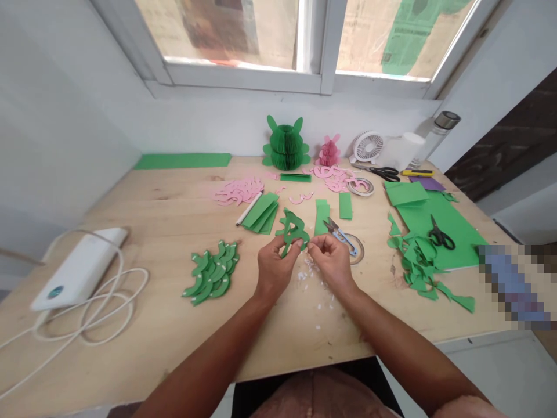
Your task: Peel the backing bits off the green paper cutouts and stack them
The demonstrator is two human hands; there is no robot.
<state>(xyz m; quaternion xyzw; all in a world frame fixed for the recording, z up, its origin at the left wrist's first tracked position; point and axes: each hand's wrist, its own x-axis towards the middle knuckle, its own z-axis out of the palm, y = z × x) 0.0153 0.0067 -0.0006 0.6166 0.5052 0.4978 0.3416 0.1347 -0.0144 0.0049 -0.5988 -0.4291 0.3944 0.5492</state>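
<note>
My left hand [278,264] is closed around a few green paper cutouts [292,223] with curved edges, held above the middle of the table. Against their right end, the fingertips of my right hand [333,260] are pinched together; what lies between them is too small to make out. Just beyond my right hand lie small blue-handled snips [344,237] and a roll of clear tape [359,249]. Tiny white paper scraps [307,273] are scattered below my fingers. To the left, a pile of curved green paper pieces [213,273] carries small white tabs.
A green paper honeycomb figure [286,145] and a smaller pink one [329,152] stand at the back. Black scissors [441,233] rest on green sheets [452,223] at the right, beside green offcuts [418,261]. A white router-like box [80,267] with a looped cable sits left.
</note>
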